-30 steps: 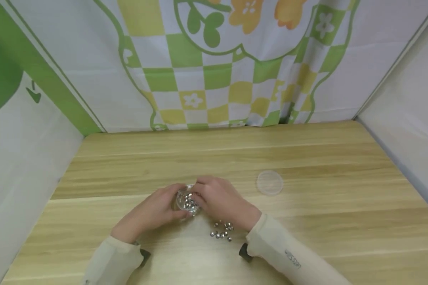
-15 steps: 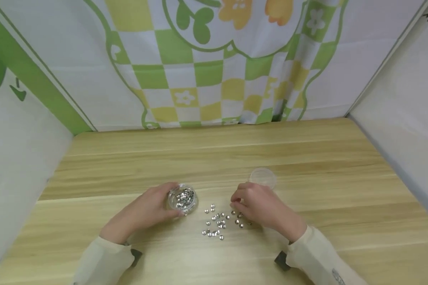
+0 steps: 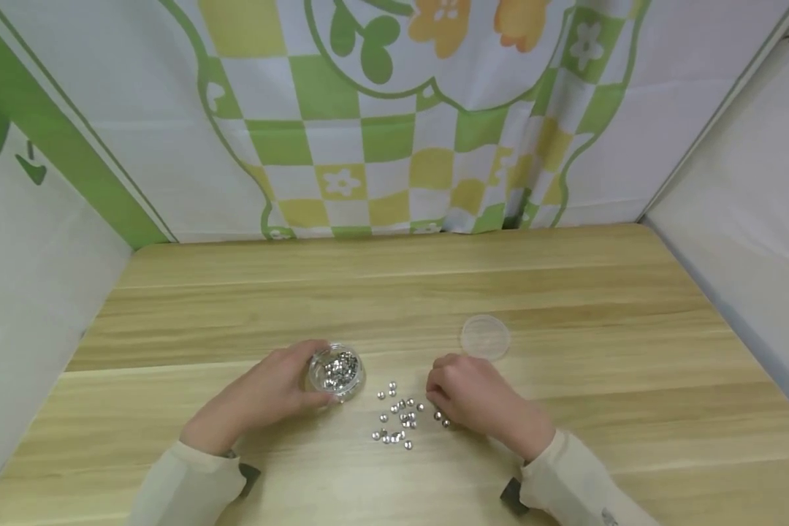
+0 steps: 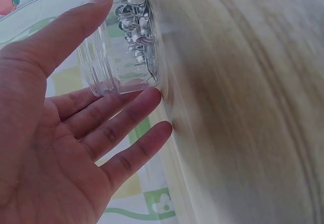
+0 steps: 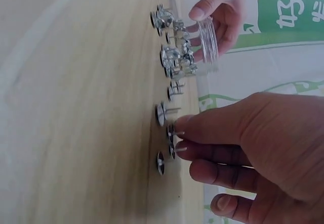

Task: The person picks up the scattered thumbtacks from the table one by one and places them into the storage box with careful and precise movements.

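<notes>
Clear round jar (image 3: 337, 371), partly filled with silver thumbtacks (image 4: 135, 24), stands upright on the table. My left hand (image 3: 269, 387) holds its side between thumb and fingers, the lower fingers spread in the left wrist view. A scatter of loose thumbtacks (image 3: 404, 418) lies heads down, pins up, right of the jar. My right hand (image 3: 470, 391) is low over the right part of that scatter. In the right wrist view its thumb and index finger pinch at the pins of a thumbtack (image 5: 171, 132) or two; the other fingers are curled loosely.
A clear flat round lid (image 3: 485, 337) lies just behind my right hand. The wooden table (image 3: 302, 292) ends at a patterned curtain (image 3: 394, 131) at the back, with white side walls left and right.
My right hand has left the jar, moved right and lowered onto the scattered thumbtacks. More thumbtacks lie loose on the table than a second ago. The left hand keeps its hold on the jar.
</notes>
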`<state>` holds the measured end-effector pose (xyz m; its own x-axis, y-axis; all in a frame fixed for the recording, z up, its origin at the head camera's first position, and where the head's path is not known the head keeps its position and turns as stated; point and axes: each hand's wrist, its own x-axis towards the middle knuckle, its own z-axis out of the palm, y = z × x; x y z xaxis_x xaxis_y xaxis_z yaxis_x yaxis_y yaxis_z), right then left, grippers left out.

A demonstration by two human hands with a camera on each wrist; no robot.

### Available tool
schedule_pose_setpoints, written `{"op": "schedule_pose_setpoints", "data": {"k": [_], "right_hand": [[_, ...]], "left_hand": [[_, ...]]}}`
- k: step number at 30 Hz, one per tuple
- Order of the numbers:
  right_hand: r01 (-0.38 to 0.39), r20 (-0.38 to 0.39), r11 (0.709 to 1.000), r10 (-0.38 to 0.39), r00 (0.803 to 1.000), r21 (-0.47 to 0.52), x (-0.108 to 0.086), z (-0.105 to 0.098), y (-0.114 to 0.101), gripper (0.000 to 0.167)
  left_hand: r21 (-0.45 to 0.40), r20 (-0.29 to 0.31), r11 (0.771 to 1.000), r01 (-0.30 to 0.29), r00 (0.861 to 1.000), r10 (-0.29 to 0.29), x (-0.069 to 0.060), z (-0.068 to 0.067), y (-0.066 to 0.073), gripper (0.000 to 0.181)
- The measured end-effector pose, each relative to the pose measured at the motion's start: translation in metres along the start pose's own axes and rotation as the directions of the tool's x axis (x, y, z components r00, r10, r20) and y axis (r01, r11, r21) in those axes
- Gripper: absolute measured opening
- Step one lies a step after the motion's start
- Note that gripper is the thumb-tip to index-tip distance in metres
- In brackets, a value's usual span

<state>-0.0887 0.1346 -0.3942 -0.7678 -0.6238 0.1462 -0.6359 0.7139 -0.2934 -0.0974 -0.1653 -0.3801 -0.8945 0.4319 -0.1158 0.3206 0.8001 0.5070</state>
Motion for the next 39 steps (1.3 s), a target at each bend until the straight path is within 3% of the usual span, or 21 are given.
{"op": "schedule_pose_setpoints", "data": {"k": [9, 19, 25, 39], "right_hand": [[-0.007, -0.027, 0.998, 0.006, 1.000, -0.064, 0.000, 0.001, -0.006, 0.019], [-0.076, 0.007, 0.996, 0.076, 0.997, -0.040, 0.001, 0.001, -0.011, 0.019], [-0.062, 0.003, 0.996, 0.063, 0.998, -0.069, 0.002, -0.001, -0.010, 0.023], [-0.035, 0.016, 0.999, 0.036, 0.999, -0.026, 0.001, 0.000, -0.008, 0.018]], "left_hand": [[0.005, -0.004, 1.000, -0.017, 1.000, 0.018, 0.001, 0.000, 0.001, 0.079], [0.001, -0.026, 1.000, -0.021, 0.999, 0.021, 0.000, 0.002, -0.001, 0.077], [-0.001, -0.044, 0.999, -0.040, 0.998, 0.040, 0.002, 0.001, -0.002, 0.074], [-0.023, -0.031, 1.000, -0.007, 1.000, 0.006, 0.001, 0.001, -0.001, 0.076]]}}
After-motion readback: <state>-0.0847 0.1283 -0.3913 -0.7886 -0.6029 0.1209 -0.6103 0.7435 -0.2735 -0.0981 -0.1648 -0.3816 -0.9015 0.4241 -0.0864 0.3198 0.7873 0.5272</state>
